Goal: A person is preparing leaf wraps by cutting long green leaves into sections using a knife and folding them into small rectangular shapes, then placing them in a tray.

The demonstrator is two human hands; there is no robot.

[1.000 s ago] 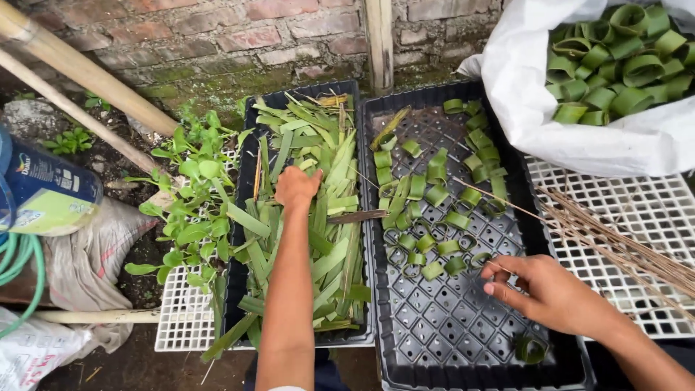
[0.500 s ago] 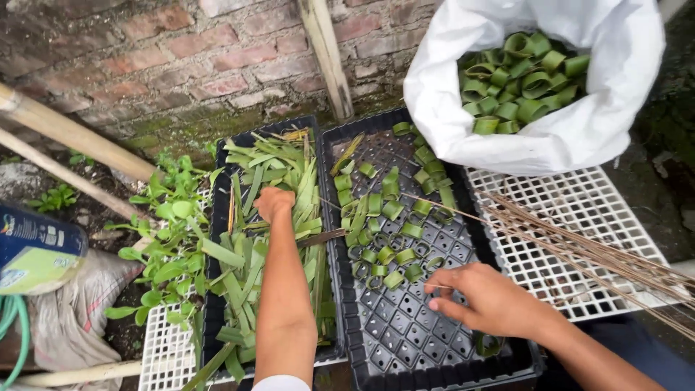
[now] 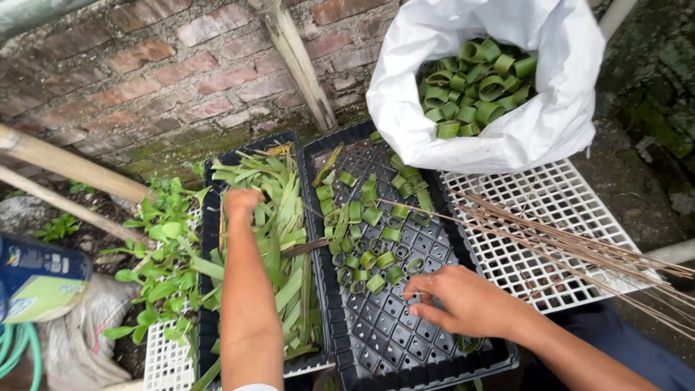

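Observation:
My left hand (image 3: 241, 205) reaches into a pile of long green leaf strips (image 3: 279, 239) lying in the left black tray (image 3: 211, 239), fingers curled down among the strips. My right hand (image 3: 463, 300) rests over the right black grid tray (image 3: 405, 347), fingertips pinched close together beside several small rolled green leaf rings (image 3: 365, 235). Whether anything sits between those fingers is hidden.
A white bag (image 3: 499, 123) full of rolled leaf rings stands at the back right. Thin brown sticks (image 3: 579, 246) lie across a white grid tray (image 3: 536, 210). Leafy green plants (image 3: 163, 261), bamboo poles (image 3: 72, 166) and a brick wall (image 3: 166, 65) are to the left and behind.
The view has swung right and down. My right hand has slid left over the grid tray toward the leaf rings. My left hand stays in the leaf strips.

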